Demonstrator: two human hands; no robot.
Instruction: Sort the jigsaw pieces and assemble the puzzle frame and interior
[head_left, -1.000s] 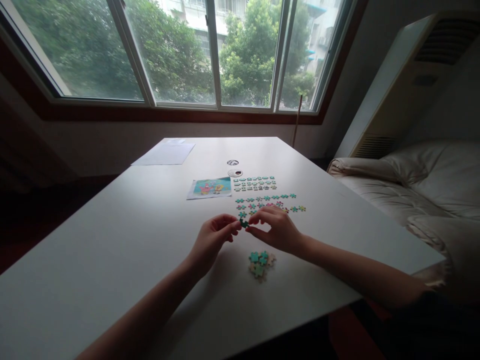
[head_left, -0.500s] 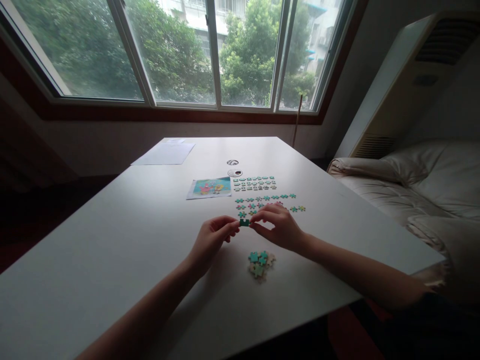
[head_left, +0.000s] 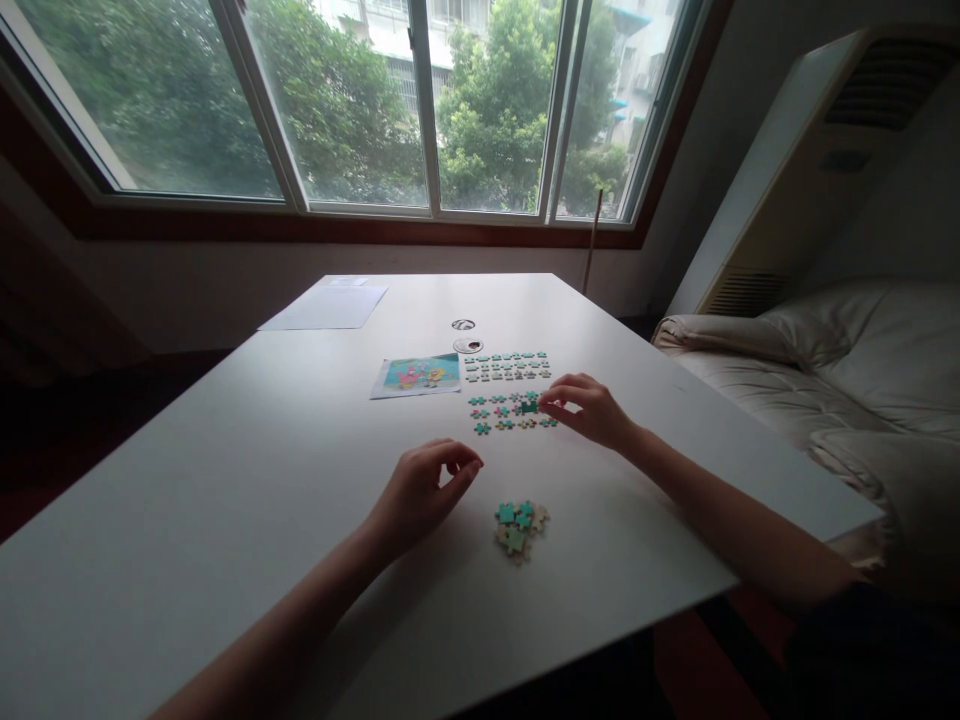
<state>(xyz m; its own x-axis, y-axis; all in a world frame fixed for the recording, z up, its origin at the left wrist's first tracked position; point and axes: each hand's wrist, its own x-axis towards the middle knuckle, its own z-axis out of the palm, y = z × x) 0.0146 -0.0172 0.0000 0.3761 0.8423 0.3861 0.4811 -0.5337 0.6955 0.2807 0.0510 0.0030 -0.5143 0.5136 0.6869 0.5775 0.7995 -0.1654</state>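
**Dark green jigsaw piece (head_left: 529, 407) pinched in my right hand (head_left: 589, 409)**

I hold the piece by its right edge between thumb and fingertips, at the nearer rows of small green, pink and yellow jigsaw pieces (head_left: 505, 425); I cannot tell whether it touches the table. Just beyond lie the farther rows of small pale green jigsaw pieces (head_left: 518, 366). Beside those is a rectangular paper picture of pink and yellow cartoon figures on turquoise (head_left: 417, 376). My left hand (head_left: 424, 485) is nearer to me, thumb and forefinger curled toward each other; I cannot tell whether their tips meet. To its right sits a loose heap of turquoise, green and beige jigsaw pieces (head_left: 513, 541). Past the picture are two flat round discs (head_left: 463, 325) and, farther left, a white paper sheet (head_left: 324, 308), all on the smooth white table (head_left: 255, 480).
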